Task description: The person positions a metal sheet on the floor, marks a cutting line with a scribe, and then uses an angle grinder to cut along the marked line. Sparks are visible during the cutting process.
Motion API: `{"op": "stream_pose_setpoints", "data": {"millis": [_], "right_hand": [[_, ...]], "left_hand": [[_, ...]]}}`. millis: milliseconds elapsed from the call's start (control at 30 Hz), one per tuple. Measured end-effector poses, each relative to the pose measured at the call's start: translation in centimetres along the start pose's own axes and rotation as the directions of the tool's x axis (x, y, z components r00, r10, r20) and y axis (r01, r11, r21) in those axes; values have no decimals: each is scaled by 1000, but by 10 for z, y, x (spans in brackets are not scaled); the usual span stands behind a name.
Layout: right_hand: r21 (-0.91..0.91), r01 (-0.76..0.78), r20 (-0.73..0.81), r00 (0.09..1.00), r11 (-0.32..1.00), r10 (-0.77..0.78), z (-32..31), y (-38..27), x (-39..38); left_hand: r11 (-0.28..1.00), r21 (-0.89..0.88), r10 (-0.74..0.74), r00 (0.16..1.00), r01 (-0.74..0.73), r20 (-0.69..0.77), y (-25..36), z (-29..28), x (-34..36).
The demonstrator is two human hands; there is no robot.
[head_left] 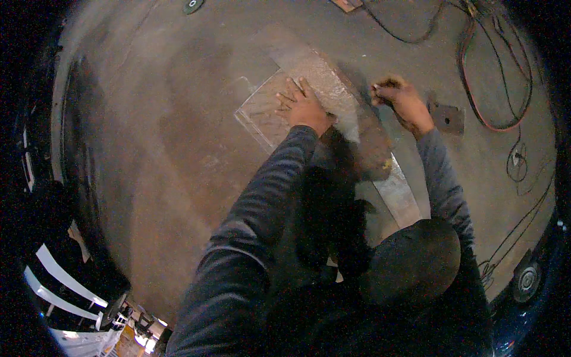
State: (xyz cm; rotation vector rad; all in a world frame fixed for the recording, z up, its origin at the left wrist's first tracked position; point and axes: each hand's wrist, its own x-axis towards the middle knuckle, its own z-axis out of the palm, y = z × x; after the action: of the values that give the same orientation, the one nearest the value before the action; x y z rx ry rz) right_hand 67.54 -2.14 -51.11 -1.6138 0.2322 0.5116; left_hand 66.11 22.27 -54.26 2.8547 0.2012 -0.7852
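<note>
My left hand (304, 110) lies open, fingers spread, on a flat brownish sheet (262, 116) with a pale, squared edge at its left corner. A long strip (336, 95) runs slantwise beside that hand, dull brown in places and shiny like metal in others. Its bare silvery end (401, 193) reaches down toward my knee. To the right of the strip, my right hand (405, 107) is held with its fingers curled and pinched together. A small pale spot shows at its fingertips, too small to name. Shadow covers the area below my left wrist.
A dark square plate with a hole (447, 119) lies right of my right hand. Red and black hoses or cables (476, 113) loop across the floor at the right. A small round dark object (193, 6) sits at the far edge. My bent knee (413, 262) is close by.
</note>
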Motion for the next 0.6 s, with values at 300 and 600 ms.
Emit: {"op": "stream_pose_setpoints", "data": {"millis": [300,600], "right_hand": [[-665,200,4,965,719,-264,62,-15,129],[-811,348,77,860,470,-504,82,-6,165]], "left_hand": [[1000,28,-14,999,15,-30,-5,28,19],[1000,29,1,998,1,-69,-4,30,20]]}}
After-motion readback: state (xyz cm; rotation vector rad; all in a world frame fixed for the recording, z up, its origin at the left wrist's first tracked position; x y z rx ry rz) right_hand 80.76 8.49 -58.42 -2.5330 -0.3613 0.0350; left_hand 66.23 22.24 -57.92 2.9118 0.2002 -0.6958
